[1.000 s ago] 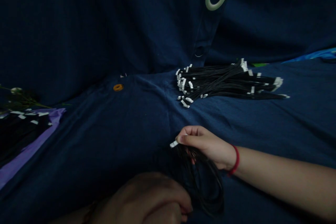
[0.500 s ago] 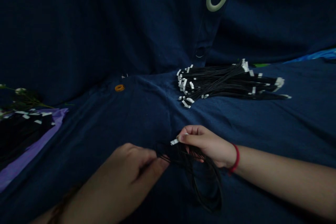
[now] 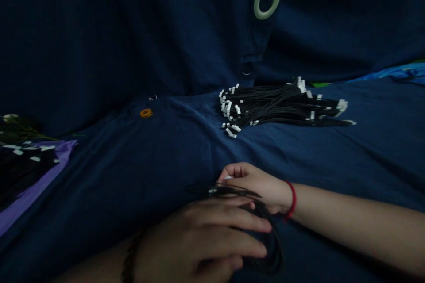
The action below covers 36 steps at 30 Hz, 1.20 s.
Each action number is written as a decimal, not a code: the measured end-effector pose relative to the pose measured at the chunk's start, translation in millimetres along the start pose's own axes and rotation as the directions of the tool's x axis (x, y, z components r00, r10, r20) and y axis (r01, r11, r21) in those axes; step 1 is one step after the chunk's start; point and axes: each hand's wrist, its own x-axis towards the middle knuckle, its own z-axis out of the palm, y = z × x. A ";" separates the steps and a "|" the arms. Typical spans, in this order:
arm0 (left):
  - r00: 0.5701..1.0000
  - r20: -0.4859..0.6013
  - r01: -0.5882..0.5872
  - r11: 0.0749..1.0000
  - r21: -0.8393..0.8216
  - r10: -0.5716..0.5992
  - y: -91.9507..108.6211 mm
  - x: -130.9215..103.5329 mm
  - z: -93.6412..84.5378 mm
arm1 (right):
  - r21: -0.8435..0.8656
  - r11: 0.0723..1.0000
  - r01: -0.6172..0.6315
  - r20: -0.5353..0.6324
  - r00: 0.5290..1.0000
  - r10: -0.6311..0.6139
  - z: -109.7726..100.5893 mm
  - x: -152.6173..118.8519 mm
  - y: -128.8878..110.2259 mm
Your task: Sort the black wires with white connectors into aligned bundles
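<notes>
My right hand (image 3: pixel 254 185) is closed, pinching a coil of black cable (image 3: pixel 277 247) near a white connector (image 3: pixel 228 177). Loops of the cable hang below it and pass over its thumb side. My left hand (image 3: pixel 206 239) lies across the front of the coil, its fingers stretched to the right and parted. It partly covers the loops, and whether a strand runs under its palm is hidden. Beyond both hands lies a pile of black cables (image 3: pixel 275 106) with white connectors at their ends.
Dark blue cloth (image 3: pixel 159 154) covers the surface and rises behind. Orange rubber bands (image 3: pixel 146 112) lie left of the pile, near small white bits (image 3: pixel 152 97). At far left, more black cables (image 3: pixel 23 172) rest on purple material (image 3: pixel 43 190), beside white flowers (image 3: pixel 11 118).
My left hand has moved right and closer to my right hand, its fingers now extended over the coil. Cable strands have swung up across my right thumb. The view has shifted slightly.
</notes>
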 end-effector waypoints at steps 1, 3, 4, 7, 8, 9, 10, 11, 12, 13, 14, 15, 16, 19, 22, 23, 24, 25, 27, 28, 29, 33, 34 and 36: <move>0.998 0.022 -0.060 0.983 0.172 0.057 -3.8 -1.0 0.1 | -0.001 1.000 -0.002 0.009 1.000 0.002 0.2 -0.3 0.9; 0.991 0.062 -0.130 0.886 0.444 0.115 -12.4 -3.2 -1.9 | 0.009 1.000 -0.008 0.036 0.999 0.007 0.6 -0.9 3.3; 0.989 0.076 -0.148 0.837 0.527 0.127 -16.9 -4.4 -4.1 | 0.019 1.000 -0.004 0.048 0.999 0.004 0.8 -1.2 4.6; 0.993 0.072 -0.120 0.799 0.590 0.095 -29.7 -8.5 -12.3 | 0.045 0.999 -0.011 0.100 0.995 0.007 1.1 -1.4 7.3; 0.996 0.052 -0.095 0.826 0.555 0.079 -33.4 -10.4 -13.8 | 0.054 0.998 -0.015 0.112 0.994 0.009 1.0 -1.2 7.3; 0.998 -0.001 -0.056 0.867 0.495 0.065 -36.7 -12.6 -13.7 | 0.065 0.997 -0.029 0.121 0.992 0.021 0.6 -0.8 6.9; 0.994 -0.097 -0.005 0.914 0.406 0.048 -39.6 -14.9 -11.8 | 0.084 0.995 -0.051 0.126 0.991 0.040 0.0 -0.4 5.9; 0.968 -0.251 0.057 0.959 0.277 0.015 -42.0 -17.1 -8.3 | 0.108 0.991 -0.075 0.131 0.990 0.060 -0.7 0.0 4.5; 0.883 -0.464 0.134 0.985 0.107 -0.070 -43.9 -18.9 -3.3 | 0.136 0.987 -0.090 0.128 0.989 0.072 -1.5 0.4 2.8; 0.711 -0.670 0.187 0.976 -0.112 -0.214 -45.4 -20.0 2.6 | 0.157 0.983 -0.100 0.121 0.989 0.081 -2.3 0.6 1.0; 0.512 -0.768 0.206 0.923 -0.326 -0.385 -46.7 -20.3 8.6 | 0.164 0.981 -0.101 0.111 0.990 0.084 -3.0 0.5 -0.7; 0.352 -0.740 0.215 0.819 -0.532 -0.573 -47.8 -19.9 14.1 | 0.161 0.982 -0.096 0.100 0.992 0.081 -3.4 0.2 -2.0; 0.294 -0.603 0.234 0.668 -0.707 -0.742 -48.6 -18.8 18.6 | 0.145 0.986 -0.084 0.085 0.994 0.072 -3.4 -0.4 -2.9; 0.425 -0.030 0.407 0.221 -0.886 -0.905 -50.1 -14.7 23.6 | 0.040 0.999 -0.023 0.060 0.998 0.021 -1.4 -2.9 -2.2; 0.521 0.153 0.487 0.146 -0.861 -0.840 -49.7 -13.1 18.9 | -0.020 0.998 0.059 0.015 0.998 -0.059 1.7 -3.6 0.9; 0.529 0.154 0.492 0.153 -0.857 -0.835 -49.4 -13.2 16.7 | -0.017 0.997 0.070 -0.014 0.997 -0.071 2.1 -3.1 1.7; 0.528 0.161 0.502 0.154 -0.851 -0.834 -49.3 -13.4 14.7 | -0.015 0.997 0.077 -0.045 0.996 -0.078 2.0 -2.1 2.3; 0.527 0.171 0.516 0.153 -0.843 -0.833 -49.3 -13.8 13.1 | -0.022 0.996 0.085 -0.069 0.994 -0.087 1.4 -1.1 2.7; 0.514 0.188 0.538 0.143 -0.831 -0.837 -49.7 -14.4 10.7 | -0.117 0.985 0.125 -0.091 0.986 -0.136 -1.4 0.9 2.9; 0.506 0.197 0.544 0.133 -0.828 -0.840 -50.1 -14.6 10.1 | -0.210 0.964 0.165 -0.095 0.978 -0.188 -3.3 1.3 2.8; 0.499 0.205 0.548 0.124 -0.827 -0.842 -50.4 -14.6 9.6 | -0.324 0.923 0.206 -0.097 0.964 -0.249 -5.1 1.3 2.8; 0.468 0.204 0.557 0.108 -0.823 -0.860 -51.0 -13.4 9.1 | -0.667 0.693 0.274 -0.078 0.899 -0.430 -8.9 -2.8 3.4; 0.457 0.200 0.562 0.107 -0.820 -0.867 -50.8 -12.6 9.2 | -0.692 0.664 0.285 -0.060 0.893 -0.446 -8.6 -3.9 3.7; 0.440 0.196 0.568 0.102 -0.817 -0.876 -50.2 -10.8 9.6 | -0.705 0.634 0.319 -0.024 0.882 -0.470 -6.9 -5.3 3.9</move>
